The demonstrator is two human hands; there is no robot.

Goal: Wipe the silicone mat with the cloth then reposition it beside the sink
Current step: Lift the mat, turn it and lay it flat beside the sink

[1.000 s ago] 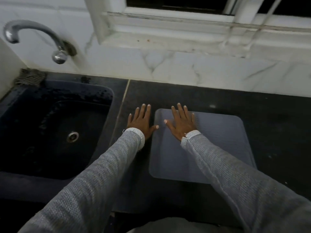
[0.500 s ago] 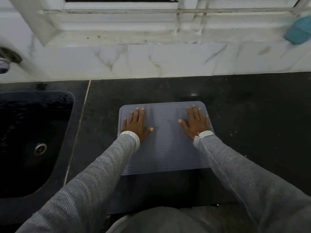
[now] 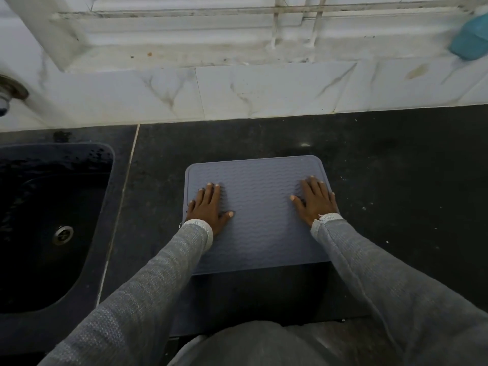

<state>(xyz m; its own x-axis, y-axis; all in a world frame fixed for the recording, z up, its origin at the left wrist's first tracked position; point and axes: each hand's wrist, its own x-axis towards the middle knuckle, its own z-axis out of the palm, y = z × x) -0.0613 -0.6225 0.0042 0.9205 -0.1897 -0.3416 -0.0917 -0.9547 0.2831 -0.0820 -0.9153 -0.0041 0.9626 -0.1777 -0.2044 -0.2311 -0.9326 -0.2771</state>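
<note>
Nearest the camera, two grey knitted sleeves reach forward over the front edge of the dark desk, both ending on the silicone mat, which serves here as the landmark.

The silicone mat is a grey-blue rectangle with rounded corners and a wavy ribbed surface, lying flat on the desk. The left hand rests palm down on the mat's left part, fingers laid close together and pointing away from the person, thumb spread out toward the mat's middle; its outer edge sits right at the mat's left border. The right hand lies palm down on the mat's right part, fingers slightly fanned, the little finger at the mat's right border. Neither hand grips anything; both are pressed flat on the ribs.

Left of the mat, past a strip of bare desk and a pale seam line, lies the dark sink with its round metal drain. The mat is near the sink but not touching it.

Beyond the mat, a white marbled wall rises from the desk, with a window ledge above it. Far right of the mat on that ledge sits a teal object, too blurred to name, perhaps a cloth or sponge. Far left, a metal tap base shows at the frame edge.
</note>
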